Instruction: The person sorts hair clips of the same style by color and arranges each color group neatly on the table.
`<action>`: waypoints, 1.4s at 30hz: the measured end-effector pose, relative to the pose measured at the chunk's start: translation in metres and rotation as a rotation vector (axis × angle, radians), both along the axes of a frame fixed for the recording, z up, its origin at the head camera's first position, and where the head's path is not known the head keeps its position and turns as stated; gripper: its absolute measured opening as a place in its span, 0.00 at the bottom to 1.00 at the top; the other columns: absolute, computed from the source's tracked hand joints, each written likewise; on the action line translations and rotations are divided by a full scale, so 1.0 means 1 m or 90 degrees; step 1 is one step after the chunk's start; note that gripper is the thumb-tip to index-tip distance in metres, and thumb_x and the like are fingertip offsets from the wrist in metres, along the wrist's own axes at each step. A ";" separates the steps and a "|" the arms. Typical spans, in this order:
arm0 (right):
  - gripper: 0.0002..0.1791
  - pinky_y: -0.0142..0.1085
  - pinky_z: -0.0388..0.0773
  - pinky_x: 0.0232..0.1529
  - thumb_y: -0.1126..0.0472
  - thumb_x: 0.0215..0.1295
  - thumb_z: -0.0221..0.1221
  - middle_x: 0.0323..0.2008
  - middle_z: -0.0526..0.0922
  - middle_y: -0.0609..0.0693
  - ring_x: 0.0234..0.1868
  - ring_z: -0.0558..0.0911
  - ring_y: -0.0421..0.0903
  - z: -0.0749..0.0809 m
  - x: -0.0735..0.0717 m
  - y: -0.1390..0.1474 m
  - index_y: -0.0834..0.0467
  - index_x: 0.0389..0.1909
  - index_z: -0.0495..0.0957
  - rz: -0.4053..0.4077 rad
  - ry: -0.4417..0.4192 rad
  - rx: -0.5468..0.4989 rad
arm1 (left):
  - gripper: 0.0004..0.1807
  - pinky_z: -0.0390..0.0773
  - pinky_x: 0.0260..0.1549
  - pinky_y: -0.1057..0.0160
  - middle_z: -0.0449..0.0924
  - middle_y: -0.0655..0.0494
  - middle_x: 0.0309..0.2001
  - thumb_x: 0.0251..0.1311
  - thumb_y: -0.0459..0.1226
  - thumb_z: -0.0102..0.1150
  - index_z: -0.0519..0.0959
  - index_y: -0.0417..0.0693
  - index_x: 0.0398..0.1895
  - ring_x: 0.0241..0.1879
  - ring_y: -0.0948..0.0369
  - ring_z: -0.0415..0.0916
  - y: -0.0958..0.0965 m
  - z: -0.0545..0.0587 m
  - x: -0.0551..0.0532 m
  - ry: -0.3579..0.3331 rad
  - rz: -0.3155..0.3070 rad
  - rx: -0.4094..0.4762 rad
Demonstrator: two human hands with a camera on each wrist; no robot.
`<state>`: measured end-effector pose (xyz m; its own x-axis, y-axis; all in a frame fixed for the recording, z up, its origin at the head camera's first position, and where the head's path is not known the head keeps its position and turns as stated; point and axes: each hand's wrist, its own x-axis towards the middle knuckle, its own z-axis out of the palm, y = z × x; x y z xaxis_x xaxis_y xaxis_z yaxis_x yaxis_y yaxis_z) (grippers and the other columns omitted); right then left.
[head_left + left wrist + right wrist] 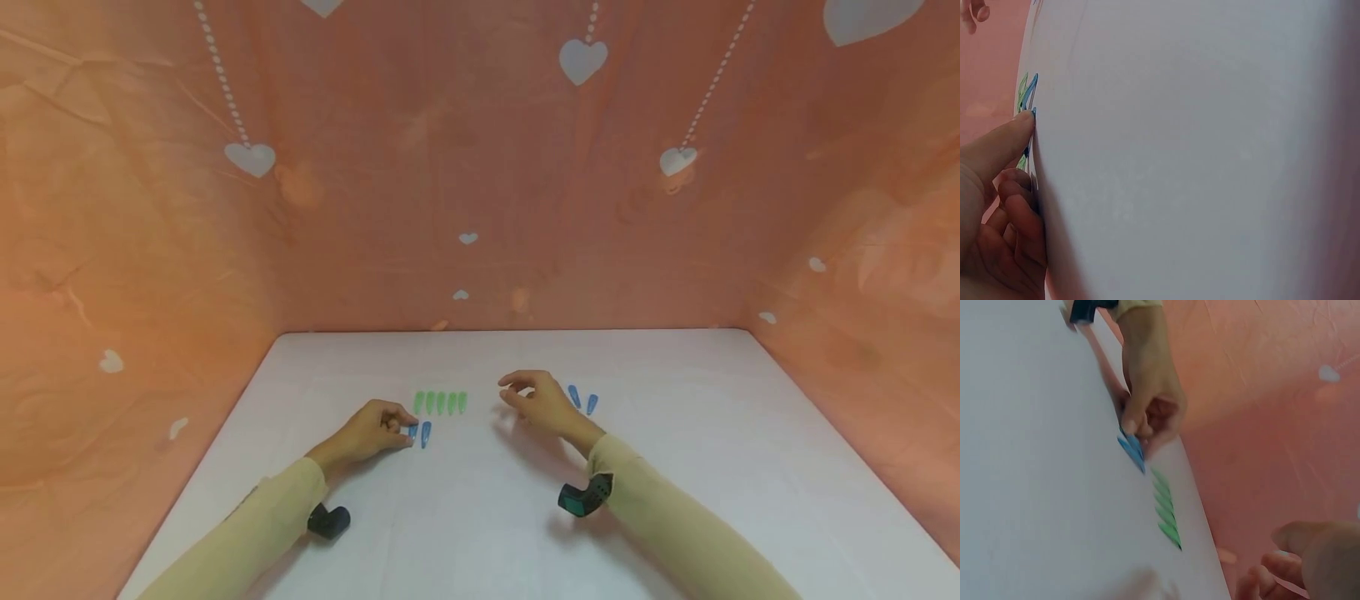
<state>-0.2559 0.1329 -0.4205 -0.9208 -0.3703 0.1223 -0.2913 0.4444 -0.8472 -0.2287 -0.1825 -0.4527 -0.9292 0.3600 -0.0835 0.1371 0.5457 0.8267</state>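
Observation:
In the head view my left hand (371, 431) pinches a blue hair clip (412, 432) between thumb and index finger at the table surface. Right beside it lies a second blue hair clip (426, 434). Several green hair clips (440, 402) stand in a row just behind these two. My right hand (542, 406) hovers to the right of the row, fingers loosely bent and nothing visible in them. Past its wrist, two more blue hair clips (592, 404) lie on the table. The left wrist view shows the left thumb (1004, 140) on the clip, whose lower part it hides.
The white table (465, 525) is bordered by an orange cloth backdrop (420, 208) with pale hearts at the back and sides. Each wrist carries a dark camera, such as the one on the right sleeve (587, 495).

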 end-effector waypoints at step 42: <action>0.21 0.30 0.74 0.37 0.68 0.62 0.66 0.39 0.80 0.57 0.38 0.76 0.45 -0.026 -0.036 0.111 0.69 0.56 0.78 -0.034 -0.067 0.098 | 0.17 0.66 0.29 0.69 0.66 0.59 0.23 0.59 0.32 0.69 0.82 0.33 0.51 0.27 0.63 0.64 -0.001 -0.001 -0.001 0.012 -0.012 -0.010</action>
<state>-0.2919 0.2439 -0.4463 -0.9441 -0.3282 -0.0309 -0.1771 0.5839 -0.7923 -0.2296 -0.1834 -0.4538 -0.9238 0.3762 -0.0715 0.1635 0.5563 0.8147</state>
